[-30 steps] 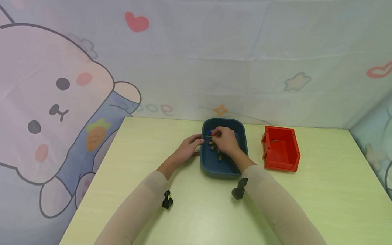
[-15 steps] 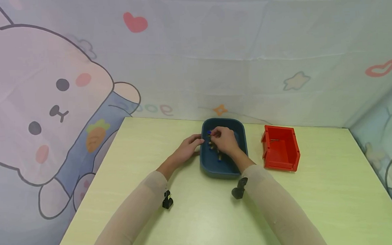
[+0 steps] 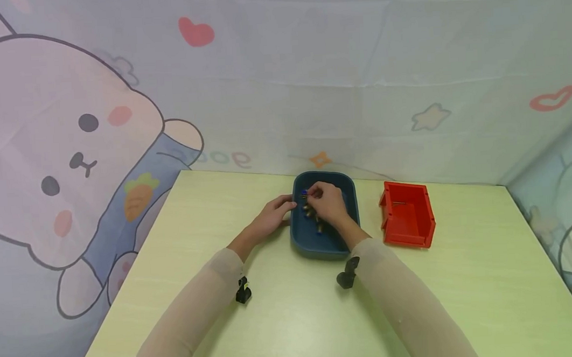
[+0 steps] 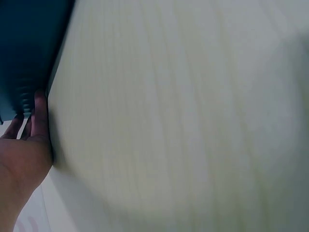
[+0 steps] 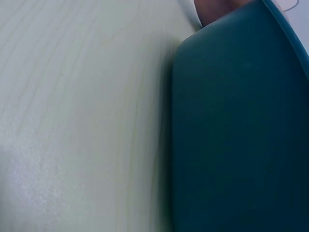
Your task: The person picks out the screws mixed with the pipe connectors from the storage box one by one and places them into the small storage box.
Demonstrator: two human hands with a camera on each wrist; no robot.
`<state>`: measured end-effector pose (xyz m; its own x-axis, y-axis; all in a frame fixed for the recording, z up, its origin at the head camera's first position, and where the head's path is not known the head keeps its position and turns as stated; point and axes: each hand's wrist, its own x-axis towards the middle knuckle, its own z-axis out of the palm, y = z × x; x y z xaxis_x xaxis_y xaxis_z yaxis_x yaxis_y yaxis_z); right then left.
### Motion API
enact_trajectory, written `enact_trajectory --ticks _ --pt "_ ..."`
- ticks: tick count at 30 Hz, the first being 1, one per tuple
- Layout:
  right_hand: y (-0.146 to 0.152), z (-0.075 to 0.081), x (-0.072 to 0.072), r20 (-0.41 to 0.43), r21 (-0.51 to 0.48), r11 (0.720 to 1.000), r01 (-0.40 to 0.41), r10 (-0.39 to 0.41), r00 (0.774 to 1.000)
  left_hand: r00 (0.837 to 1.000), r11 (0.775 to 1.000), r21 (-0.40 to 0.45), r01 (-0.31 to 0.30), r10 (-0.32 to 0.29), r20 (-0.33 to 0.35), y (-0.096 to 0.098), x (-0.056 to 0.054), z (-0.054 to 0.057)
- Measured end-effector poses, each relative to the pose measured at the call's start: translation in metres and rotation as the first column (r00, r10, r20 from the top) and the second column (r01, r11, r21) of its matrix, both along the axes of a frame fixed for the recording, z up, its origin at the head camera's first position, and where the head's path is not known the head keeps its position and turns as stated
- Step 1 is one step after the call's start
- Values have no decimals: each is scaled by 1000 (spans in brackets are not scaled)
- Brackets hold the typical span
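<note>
A dark blue-green plastic basin point(image 3: 321, 247) stands on the table. Along its left inside lies a row of small brass-coloured pieces point(image 3: 319, 226) with blue parts, too small to name more exactly. My right hand point(image 3: 330, 204) reaches into the basin and pinches a small brass-coloured piece at the row's far end, mostly covered by the fingertips. The left hand point(image 3: 271, 217) rests against the basin's left side. In the left wrist view, its nearly straight fingers point(image 4: 41, 113) touch the basin's outer wall point(image 4: 29, 53). The right wrist view shows the basin wall point(image 5: 236, 130), not the right fingers.
To the right of the basin stands a red open-fronted bin point(image 3: 407, 220) with a thin metal rod-like piece point(image 3: 399, 203) inside. A printed cloth point(image 3: 281, 92) hangs behind the pale table point(image 3: 283, 313).
Both hands stay at the basin, almost still; the right fingertips shift very slightly over the row's far end. The whole view drifts a little.
</note>
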<state>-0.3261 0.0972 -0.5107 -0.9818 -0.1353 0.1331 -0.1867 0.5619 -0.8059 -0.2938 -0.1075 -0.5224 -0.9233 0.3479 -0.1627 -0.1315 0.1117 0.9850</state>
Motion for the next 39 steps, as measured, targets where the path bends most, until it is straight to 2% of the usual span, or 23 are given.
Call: enact_trajectory --ticks 9,21,31,39 --pt "-1 4 3 -21 -14 1000 -22 22 1000 1000 999 -32 2 -2 -10 -2 2 -2" --pt "7 14 0 -50 -52 998 -36 33 998 1000 999 -41 -3 3 9 -2 1 5" --pt "22 33 12 -40 -53 993 -105 103 994 1000 999 -37 2 -1 12 -1 1 3" --pt "39 38 20 -76 -52 987 -151 147 986 1000 1000 -28 -9 10 15 1 0 1"
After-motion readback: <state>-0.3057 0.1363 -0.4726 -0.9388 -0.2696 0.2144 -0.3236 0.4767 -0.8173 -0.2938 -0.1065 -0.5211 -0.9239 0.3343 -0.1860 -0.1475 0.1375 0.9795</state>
